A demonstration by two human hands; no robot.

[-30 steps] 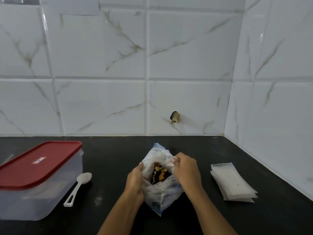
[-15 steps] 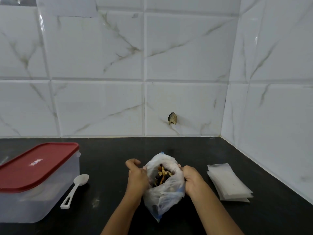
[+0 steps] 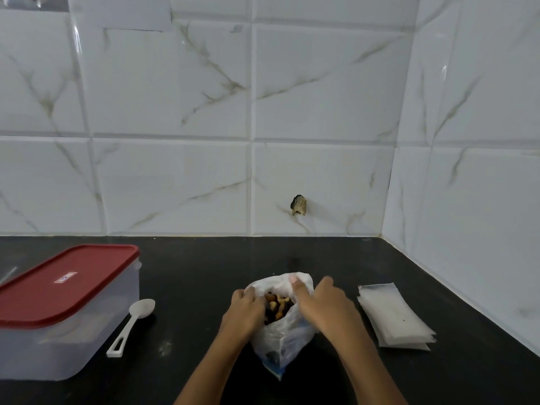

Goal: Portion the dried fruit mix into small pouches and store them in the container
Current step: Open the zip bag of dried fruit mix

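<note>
A clear plastic bag (image 3: 285, 337) of dried fruit mix (image 3: 276, 306) stands on the black counter, its mouth spread wide. My left hand (image 3: 244, 312) grips the bag's left rim. My right hand (image 3: 320, 305) grips the right rim, thumb hooked over the edge. A stack of small white pouches (image 3: 393, 315) lies to the right of the bag. A clear container with a red lid (image 3: 62, 283), closed, stands at the left. Between container and bag lies a white plastic spoon (image 3: 133, 324).
The black counter (image 3: 198, 276) ends at white marble-look wall tiles behind and on the right, forming a corner at the back right. A small chipped hole (image 3: 298, 205) marks the back wall.
Both hands have shifted along the bag's rim and pulled its mouth wider; the right hand moved up over the rim. The view has drifted slightly.
</note>
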